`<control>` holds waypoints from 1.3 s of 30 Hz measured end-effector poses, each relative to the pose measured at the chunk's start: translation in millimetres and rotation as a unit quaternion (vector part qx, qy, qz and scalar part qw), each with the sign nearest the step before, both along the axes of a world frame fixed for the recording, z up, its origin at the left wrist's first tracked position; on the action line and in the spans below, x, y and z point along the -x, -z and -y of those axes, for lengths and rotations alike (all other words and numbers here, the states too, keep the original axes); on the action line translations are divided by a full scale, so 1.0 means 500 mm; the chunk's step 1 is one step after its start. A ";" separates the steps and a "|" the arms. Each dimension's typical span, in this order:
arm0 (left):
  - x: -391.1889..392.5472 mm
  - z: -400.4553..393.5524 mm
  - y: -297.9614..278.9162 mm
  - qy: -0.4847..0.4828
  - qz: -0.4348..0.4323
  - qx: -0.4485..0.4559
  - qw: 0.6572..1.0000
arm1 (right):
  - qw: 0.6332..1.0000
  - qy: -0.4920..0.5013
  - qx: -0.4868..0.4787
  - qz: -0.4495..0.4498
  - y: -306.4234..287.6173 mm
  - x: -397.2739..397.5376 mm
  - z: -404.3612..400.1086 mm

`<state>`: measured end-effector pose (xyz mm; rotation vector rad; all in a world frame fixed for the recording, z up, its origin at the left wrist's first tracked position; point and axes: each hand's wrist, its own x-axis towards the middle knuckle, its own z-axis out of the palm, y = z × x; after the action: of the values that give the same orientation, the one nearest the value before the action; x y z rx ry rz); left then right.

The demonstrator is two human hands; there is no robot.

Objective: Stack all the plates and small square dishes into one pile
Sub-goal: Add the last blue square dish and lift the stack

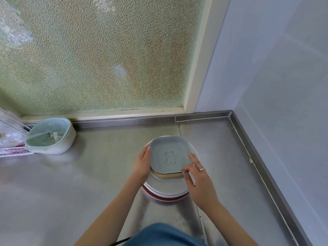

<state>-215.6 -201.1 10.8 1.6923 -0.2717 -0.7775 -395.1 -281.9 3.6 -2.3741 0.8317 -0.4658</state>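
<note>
One pile stands on the steel counter. Round plates form its base, white over a pink one at the bottom. Several small square dishes sit on them, topped by a pale blue dish with a bear drawing. My left hand presses flat against the left side of the square dishes. My right hand, with a ring, holds their right front corner, thumb on the top dish's rim.
A pale green lidded container sits at the back left next to a white wire rack. A frosted window rises behind the counter, and a grey wall closes the right side along the raised counter edge.
</note>
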 end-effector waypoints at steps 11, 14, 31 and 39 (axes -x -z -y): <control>-0.015 0.022 -0.008 0.026 0.041 -0.015 0.999 | 0.990 0.064 -0.122 0.022 -0.046 -0.081 0.052; -0.019 0.025 0.001 0.029 0.058 -0.028 0.998 | 0.980 0.076 -0.181 -0.012 -0.033 -0.103 0.059; -0.019 0.033 0.027 0.051 0.090 -0.101 0.990 | 0.972 0.098 -0.215 0.013 -0.010 -0.095 0.060; 0.013 0.046 0.012 0.050 0.109 -0.061 0.991 | 0.958 0.118 -0.256 0.052 -0.014 -0.076 0.074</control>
<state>-221.9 -224.0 4.7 1.8939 -0.4705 -0.6945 -357.2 -318.7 10.8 -1.7709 1.0486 -0.4044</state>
